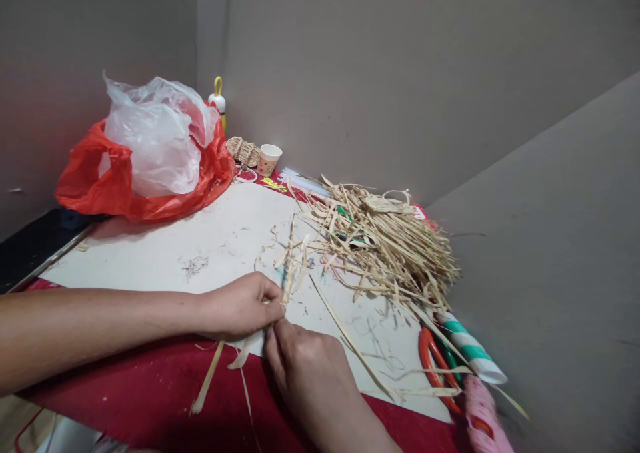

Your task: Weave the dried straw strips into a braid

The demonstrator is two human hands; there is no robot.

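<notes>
My left hand [240, 304] and my right hand [305, 363] meet near the front of a white board [165, 246]. Both are closed in a pinch on a small bundle of pale straw strips [289, 273]. The upper ends of the strips stick up and away from the fingers. Loose ends [213, 373] hang down from my hands over the red tablecloth [150, 399]. A big heap of the same dry straw strips [385, 239] lies on the board to the right, just beyond my hands.
A red plastic bag with a clear bag inside [150, 153] sits back left. A paper cup [270, 159], a small woven piece [243, 151] and a white-and-yellow bottle [218, 103] stand by the wall. Red-handled scissors [435, 366], a green-striped roll [473, 353] lie at right; a dark tablet [35, 246] at left.
</notes>
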